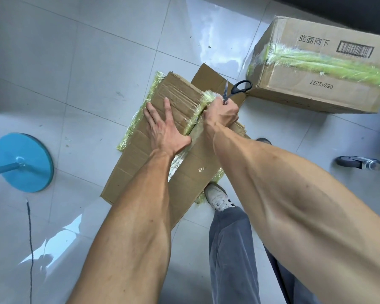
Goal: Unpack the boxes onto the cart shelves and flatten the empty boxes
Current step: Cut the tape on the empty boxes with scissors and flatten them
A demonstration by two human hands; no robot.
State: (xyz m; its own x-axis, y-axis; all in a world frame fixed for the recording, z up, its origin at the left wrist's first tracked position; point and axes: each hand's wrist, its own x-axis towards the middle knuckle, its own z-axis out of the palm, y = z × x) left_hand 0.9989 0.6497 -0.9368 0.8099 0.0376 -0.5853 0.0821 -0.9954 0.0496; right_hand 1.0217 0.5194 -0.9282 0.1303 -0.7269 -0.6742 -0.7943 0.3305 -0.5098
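Note:
A flattened cardboard box [140, 150] with green tape along its edges lies on the tiled floor in the middle of the view. My left hand [165, 128] presses flat on its upper flap with straight, spread fingers. My right hand [222, 114] grips black-handled scissors [237, 88] in a fist, and the handles stick up toward the far right. The blades point up beside the taped fold of the flap. A sealed cardboard box [320, 88] with green tape and a barcode stands at the upper right.
A blue round base with a blue pole [24, 161] sits on the floor at the left. A cart caster wheel [355, 163] shows at the right edge. My grey trouser leg and white shoe [217, 196] stand by the flattened box. A thin dark cord [30, 238] runs along the lower left.

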